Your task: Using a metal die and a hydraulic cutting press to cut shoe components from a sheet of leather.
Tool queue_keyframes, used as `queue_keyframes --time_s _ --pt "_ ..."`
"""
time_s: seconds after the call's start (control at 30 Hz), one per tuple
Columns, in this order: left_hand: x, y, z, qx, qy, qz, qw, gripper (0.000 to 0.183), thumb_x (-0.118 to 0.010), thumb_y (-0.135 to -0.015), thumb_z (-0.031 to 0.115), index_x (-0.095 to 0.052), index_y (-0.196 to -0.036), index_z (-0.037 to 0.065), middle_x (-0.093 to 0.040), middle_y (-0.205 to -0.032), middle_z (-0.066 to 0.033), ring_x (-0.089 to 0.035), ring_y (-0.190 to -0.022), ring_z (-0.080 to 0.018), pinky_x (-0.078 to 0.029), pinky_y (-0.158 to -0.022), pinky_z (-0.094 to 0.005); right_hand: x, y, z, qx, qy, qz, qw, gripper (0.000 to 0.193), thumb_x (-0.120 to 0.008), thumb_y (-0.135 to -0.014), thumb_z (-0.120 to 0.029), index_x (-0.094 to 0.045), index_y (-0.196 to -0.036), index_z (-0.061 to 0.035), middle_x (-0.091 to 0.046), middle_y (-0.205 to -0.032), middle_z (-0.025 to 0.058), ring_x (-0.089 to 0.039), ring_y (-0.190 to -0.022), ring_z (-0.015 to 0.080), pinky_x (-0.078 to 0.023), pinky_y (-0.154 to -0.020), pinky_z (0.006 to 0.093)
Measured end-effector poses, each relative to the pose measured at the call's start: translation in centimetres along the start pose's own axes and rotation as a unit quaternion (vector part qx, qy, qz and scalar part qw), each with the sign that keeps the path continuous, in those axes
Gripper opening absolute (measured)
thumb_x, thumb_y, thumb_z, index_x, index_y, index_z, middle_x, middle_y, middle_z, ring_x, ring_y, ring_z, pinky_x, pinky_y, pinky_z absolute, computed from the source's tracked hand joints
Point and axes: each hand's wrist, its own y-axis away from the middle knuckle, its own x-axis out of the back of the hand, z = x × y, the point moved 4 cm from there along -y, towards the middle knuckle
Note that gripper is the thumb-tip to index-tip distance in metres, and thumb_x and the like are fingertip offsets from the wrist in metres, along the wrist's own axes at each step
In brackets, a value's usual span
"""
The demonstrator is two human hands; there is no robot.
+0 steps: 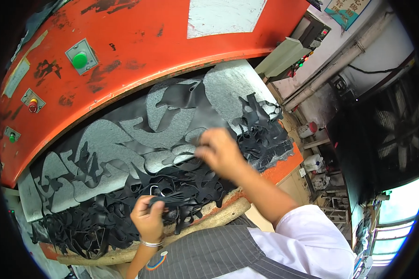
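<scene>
My left hand (146, 217), at the near edge of the bench, is closed around a small stack of flat black cut pieces (173, 199). A thin pale curved edge (156, 188) shows just beyond the stack; its kind I cannot make out. Farther right, my right hand (219, 151) hovers over the grey cutting board (111, 139), its fingers bent and smeared by motion. Whether it grips anything is not visible. Under and past it lies a black leather-like sheet (208, 114) with cut-out openings, and thin leftover strips of it stretch across the board.
A heap of black scraps (100, 228) lines the near side, with another pile (263, 130) at the right. The orange press body (139, 42) rises beyond the board, carrying a green button (80, 60) and a red knob (33, 106). A black fan (391, 125) stands far right.
</scene>
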Motion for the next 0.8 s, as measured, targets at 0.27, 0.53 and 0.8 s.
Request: queue_keyframes --time_s 0.27,0.53,0.8 --pt "3.5 -0.8 0.1 0.032 0.180 -0.009 0.983 0.019 -0.062 -0.085 0.014 -0.048 -0.078 0.004 -0.059 -0.087 -0.0123 -0.058 -0.085 -0.0218 -0.047 -0.082 -0.0356 -1.1 -3.2 8.6 -0.039 0.023 -0.034 0.998 0.051 -0.078 -0.074 -0.016 -0.058 -0.120 -0.0059 -0.063 -0.105 0.0151 -0.057 -0.098 0.0329 -0.047 -0.086 0.0396" --pt "3.4 -0.3 -1.2 0.133 0.267 -0.118 0.947 0.015 -0.060 -0.085 0.005 -0.046 -0.078 0.004 -0.066 -0.084 -0.0212 -0.066 -0.090 -0.0313 -0.049 -0.089 -0.0458 -1.7 -3.2 9.5 -0.002 0.084 -0.002 0.996 0.050 -0.080 -0.071 -0.024 -0.065 -0.116 -0.0087 -0.066 -0.093 0.0092 -0.059 -0.092 0.0279 -0.043 -0.084 0.0375" --pt "11.9 -3.0 1.6 0.061 0.150 0.070 0.984 0.037 -0.063 -0.091 0.010 -0.047 -0.123 -0.001 -0.050 -0.073 -0.0018 -0.050 -0.062 -0.0112 -0.051 -0.067 -0.0317 0.7 -2.1 4.4 -0.019 0.193 0.040 0.980 0.074 -0.079 -0.071 -0.043 -0.054 -0.132 -0.0091 -0.058 -0.126 0.0125 -0.048 -0.117 0.0316 -0.034 -0.099 0.0465"
